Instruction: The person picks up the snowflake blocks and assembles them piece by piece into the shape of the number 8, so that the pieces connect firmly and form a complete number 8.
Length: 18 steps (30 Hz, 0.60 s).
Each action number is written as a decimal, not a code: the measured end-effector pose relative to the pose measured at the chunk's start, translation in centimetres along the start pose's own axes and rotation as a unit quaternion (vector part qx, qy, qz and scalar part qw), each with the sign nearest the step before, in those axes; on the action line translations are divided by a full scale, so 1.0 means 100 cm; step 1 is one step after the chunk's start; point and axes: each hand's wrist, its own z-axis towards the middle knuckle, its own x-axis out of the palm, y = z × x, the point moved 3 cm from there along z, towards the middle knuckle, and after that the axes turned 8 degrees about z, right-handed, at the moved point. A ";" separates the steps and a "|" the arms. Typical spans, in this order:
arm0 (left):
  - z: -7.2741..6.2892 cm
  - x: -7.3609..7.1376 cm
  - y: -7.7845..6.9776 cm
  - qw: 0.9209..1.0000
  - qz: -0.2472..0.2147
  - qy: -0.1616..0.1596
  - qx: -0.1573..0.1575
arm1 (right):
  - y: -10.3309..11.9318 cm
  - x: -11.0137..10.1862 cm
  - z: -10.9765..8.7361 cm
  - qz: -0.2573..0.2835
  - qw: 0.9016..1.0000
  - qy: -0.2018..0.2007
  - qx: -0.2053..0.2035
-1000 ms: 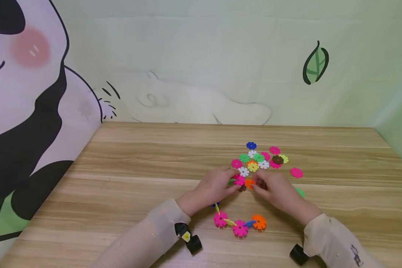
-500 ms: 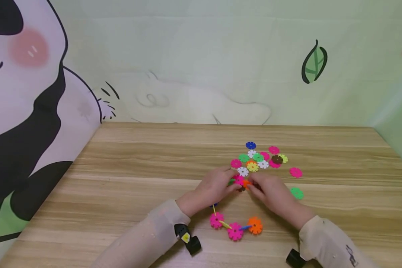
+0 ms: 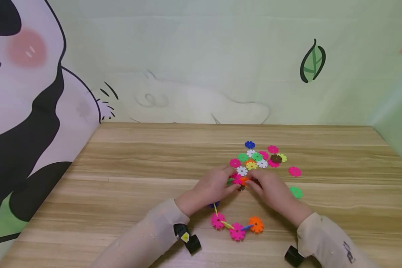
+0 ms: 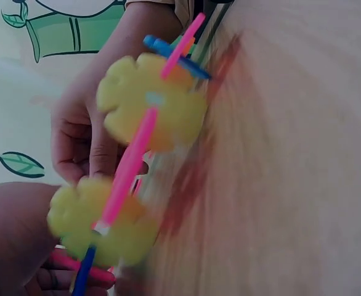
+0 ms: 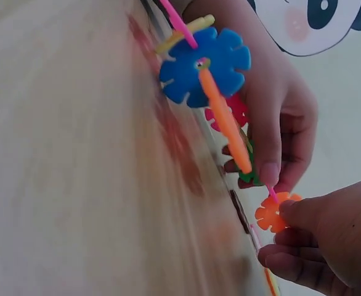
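Observation:
Flower-shaped plastic discs, notched round the rim, are slotted together edge to edge in a chain. My left hand point(image 3: 211, 187) pinches a pink disc point(image 3: 236, 179) near the front of the loose pile. Between the thumb and fingers of my right hand point(image 3: 273, 189) is an orange disc point(image 5: 268, 213), whose edge meets the pink one in the right wrist view. Whether they are locked together I cannot tell. From under my left hand the chain runs toward me, through a pink disc point(image 3: 217, 220) to an orange end disc point(image 3: 256, 225). Large yellow discs point(image 4: 153, 102) hang close in the left wrist view.
Beyond the hands lies a loose pile of discs, among them a blue disc point(image 3: 249, 144), a white disc point(image 3: 242, 171) and a brown disc point(image 3: 276, 159). A green disc point(image 3: 296, 192) lies beside my right wrist. A printed backdrop point(image 3: 194, 63) rises behind the wooden table point(image 3: 137, 156).
My right hand has moved left with the orange disc, bringing it against the pink one. The green disc by the right wrist has come into fuller view. The chain's near part has swung slightly.

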 end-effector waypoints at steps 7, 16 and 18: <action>0.002 0.000 0.002 1.000 -0.002 0.011 -0.009 | -0.005 -0.001 0.001 -0.002 1.000 0.007 0.002; 0.001 -0.003 -0.001 0.998 -0.001 -0.032 0.049 | 0.001 0.003 0.003 0.004 0.999 0.008 -0.037; 0.001 -0.003 -0.001 0.998 -0.006 -0.031 0.051 | 0.001 0.002 0.003 0.010 0.999 0.010 -0.030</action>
